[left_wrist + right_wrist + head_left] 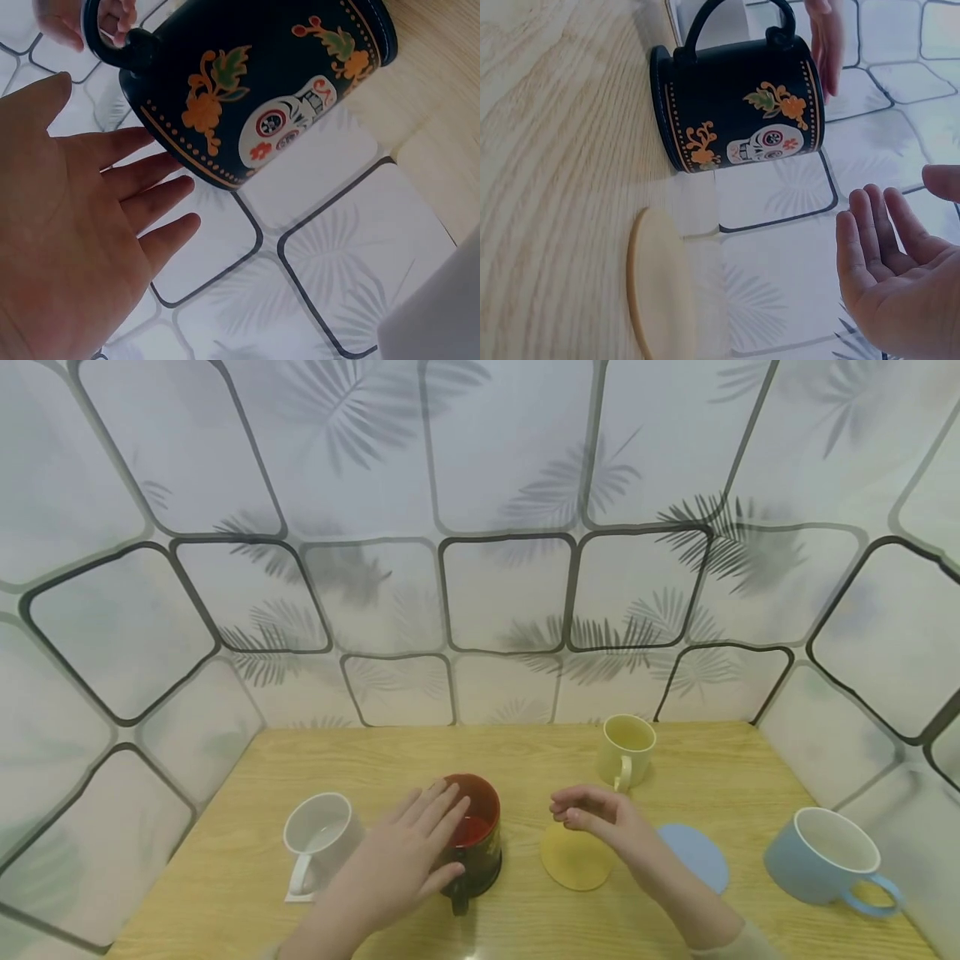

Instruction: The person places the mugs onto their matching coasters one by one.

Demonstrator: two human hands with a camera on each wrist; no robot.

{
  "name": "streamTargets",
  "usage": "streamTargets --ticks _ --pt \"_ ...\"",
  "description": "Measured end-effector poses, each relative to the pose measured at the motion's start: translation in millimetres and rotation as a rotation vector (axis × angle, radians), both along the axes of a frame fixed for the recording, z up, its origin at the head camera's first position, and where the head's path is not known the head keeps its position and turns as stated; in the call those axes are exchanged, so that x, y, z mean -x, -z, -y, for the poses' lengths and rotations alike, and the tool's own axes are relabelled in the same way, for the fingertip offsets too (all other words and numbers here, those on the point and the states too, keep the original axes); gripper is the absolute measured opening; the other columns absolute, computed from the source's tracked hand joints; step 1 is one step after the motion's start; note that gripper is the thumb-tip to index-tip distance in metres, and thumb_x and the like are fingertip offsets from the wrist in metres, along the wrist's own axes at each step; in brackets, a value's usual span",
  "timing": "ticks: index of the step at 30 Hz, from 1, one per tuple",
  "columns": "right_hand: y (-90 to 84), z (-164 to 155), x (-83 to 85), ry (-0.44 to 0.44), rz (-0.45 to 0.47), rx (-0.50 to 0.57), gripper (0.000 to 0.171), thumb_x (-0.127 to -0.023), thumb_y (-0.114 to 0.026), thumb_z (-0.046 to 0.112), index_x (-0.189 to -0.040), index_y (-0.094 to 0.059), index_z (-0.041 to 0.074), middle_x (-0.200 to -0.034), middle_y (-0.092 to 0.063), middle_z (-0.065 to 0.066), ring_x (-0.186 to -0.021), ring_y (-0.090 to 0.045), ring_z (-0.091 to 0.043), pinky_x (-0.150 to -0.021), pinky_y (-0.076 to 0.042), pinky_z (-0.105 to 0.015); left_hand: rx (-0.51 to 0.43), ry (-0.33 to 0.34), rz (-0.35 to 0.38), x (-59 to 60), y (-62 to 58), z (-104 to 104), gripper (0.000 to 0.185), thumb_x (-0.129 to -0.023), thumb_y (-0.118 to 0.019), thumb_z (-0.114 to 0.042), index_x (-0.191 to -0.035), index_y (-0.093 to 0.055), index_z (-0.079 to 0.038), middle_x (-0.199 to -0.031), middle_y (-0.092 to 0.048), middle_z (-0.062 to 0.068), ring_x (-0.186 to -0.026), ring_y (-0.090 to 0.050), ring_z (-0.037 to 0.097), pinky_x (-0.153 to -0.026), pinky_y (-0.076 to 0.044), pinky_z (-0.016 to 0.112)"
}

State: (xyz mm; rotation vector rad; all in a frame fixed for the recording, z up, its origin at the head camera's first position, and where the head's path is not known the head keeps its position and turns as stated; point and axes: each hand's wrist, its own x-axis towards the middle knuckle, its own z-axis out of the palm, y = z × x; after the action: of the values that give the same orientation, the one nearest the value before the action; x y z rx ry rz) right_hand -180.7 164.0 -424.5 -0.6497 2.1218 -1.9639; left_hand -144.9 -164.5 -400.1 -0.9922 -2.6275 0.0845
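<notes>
A black mug point(483, 858) with a red inside stands upright in the middle of the table, its handle facing the near edge. Orange flowers and a white skull point(769, 144) decorate its side, and a thin black disc point(660, 105) lies under its base. My left hand point(408, 852) is stretched out at the mug's left side, fingers straight and overlapping its rim in the head view. In the left wrist view, the fingertips point(184, 191) are right at the rim. My right hand point(600, 814) hovers over a yellow round coaster point(576, 862), fingers loosely bent with nothing in them.
A white mug point(322, 835) on a white coaster point(300, 897) stands left. A yellow mug point(626, 756) is at the back right. Beyond the right forearm lie a blue coaster point(697, 856) and a light blue mug point(813, 860). Patterned white walls point(502, 593) enclose the table point(420, 747).
</notes>
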Motion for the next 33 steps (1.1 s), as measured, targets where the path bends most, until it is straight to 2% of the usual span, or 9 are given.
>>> streamTargets --ticks 2,6,8,13,18,21,25,28,33 --pt "0.0 -3.1 1.2 0.014 -0.005 0.002 0.035 -0.107 -0.058 0.007 -0.131 -0.058 -0.018 -0.116 -0.076 0.015 -0.108 -0.072 -0.004 -0.097 -0.059 -0.022 -0.002 0.016 -0.024 0.1 1.5 -2.7 0.072 -0.102 -0.064 -0.053 -0.156 -0.053 -0.007 -0.162 -0.052 0.014 -0.154 -0.047 0.032 -0.127 -0.041 0.047" --pt "-1.8 -9.1 2.3 0.050 0.000 -0.008 0.026 -0.107 -0.058 0.009 -0.129 -0.067 -0.003 -0.115 -0.076 0.014 -0.108 -0.073 -0.005 -0.096 -0.059 -0.021 -0.007 0.048 -0.058 0.2 2.5 -8.5 0.072 -0.100 -0.067 -0.053 -0.154 -0.055 -0.007 -0.162 -0.053 0.014 -0.153 -0.048 0.032 -0.126 -0.042 0.046" --pt "-3.0 -12.2 2.8 0.071 0.000 -0.012 0.025 -0.108 -0.058 0.009 -0.128 -0.068 0.000 -0.115 -0.077 0.013 -0.107 -0.073 -0.006 -0.096 -0.059 -0.022 -0.010 0.061 -0.056 0.1 2.6 -10.9 0.072 -0.100 -0.067 -0.053 -0.154 -0.055 -0.008 -0.163 -0.052 0.014 -0.153 -0.047 0.032 -0.127 -0.041 0.047" --pt "-4.4 -20.1 4.9 0.088 -0.005 -0.006 0.027 -0.109 -0.055 0.008 -0.130 -0.067 -0.003 -0.115 -0.077 0.012 -0.107 -0.074 -0.007 -0.095 -0.060 -0.022 0.006 0.080 -0.047 0.4 2.4 -17.3 0.071 -0.102 -0.063 -0.055 -0.155 -0.054 -0.009 -0.164 -0.051 0.013 -0.154 -0.047 0.030 -0.127 -0.041 0.047" --pt "-4.6 -27.4 7.9 0.108 0.004 -0.006 0.023 -0.109 -0.055 0.010 -0.125 -0.071 0.015 -0.115 -0.077 0.013 -0.108 -0.074 -0.007 -0.097 -0.059 -0.020 0.027 0.093 -0.010 0.6 2.3 -24.0 0.070 -0.106 -0.056 -0.056 -0.157 -0.051 -0.010 -0.166 -0.048 0.012 -0.156 -0.044 0.030 -0.127 -0.041 0.045" --pt "-5.2 -32.1 9.9 0.120 -0.006 -0.012 0.024 -0.110 -0.054 0.011 -0.127 -0.071 0.012 -0.116 -0.076 0.012 -0.109 -0.073 -0.008 -0.097 -0.058 -0.019 0.040 0.090 0.009 0.3 3.0 -27.3 0.070 -0.107 -0.053 -0.057 -0.159 -0.049 -0.010 -0.168 -0.045 0.012 -0.158 -0.041 0.029 -0.129 -0.039 0.044" --pt "-6.9 -39.0 11.9 0.134 -0.004 -0.006 0.027 -0.110 -0.053 0.011 -0.131 -0.067 0.001 -0.117 -0.076 0.011 -0.109 -0.074 -0.008 -0.097 -0.059 -0.019 0.071 0.088 0.003 -0.2 4.4 -31.5 0.069 -0.109 -0.049 -0.057 -0.160 -0.047 -0.011 -0.169 -0.043 0.010 -0.159 -0.039 0.028 -0.130 -0.037 0.042" --pt "-8.0 -43.8 12.7 0.152 0.017 0.005 0.028 -0.111 -0.053 0.012 -0.132 -0.067 0.001 -0.117 -0.077 0.011 -0.108 -0.074 -0.006 -0.097 -0.059 -0.018 0.083 0.097 -0.003 -0.4 6.2 -34.5 0.069 -0.109 -0.048 -0.058 -0.160 -0.046 -0.012 -0.169 -0.044 0.009 -0.159 -0.039 0.027 -0.131 -0.036 0.042" --pt "-6.1 -51.4 15.1 0.172 0.037 0.017 0.025 -0.111 -0.053 0.013 -0.130 -0.070 0.010 -0.116 -0.077 0.012 -0.108 -0.074 -0.005 -0.096 -0.059 -0.018 0.070 0.127 -0.015 -0.2 9.0 -39.7 0.070 -0.108 -0.049 -0.059 -0.160 -0.047 -0.012 -0.167 -0.046 0.009 -0.158 -0.040 0.027 -0.131 -0.036 0.043"
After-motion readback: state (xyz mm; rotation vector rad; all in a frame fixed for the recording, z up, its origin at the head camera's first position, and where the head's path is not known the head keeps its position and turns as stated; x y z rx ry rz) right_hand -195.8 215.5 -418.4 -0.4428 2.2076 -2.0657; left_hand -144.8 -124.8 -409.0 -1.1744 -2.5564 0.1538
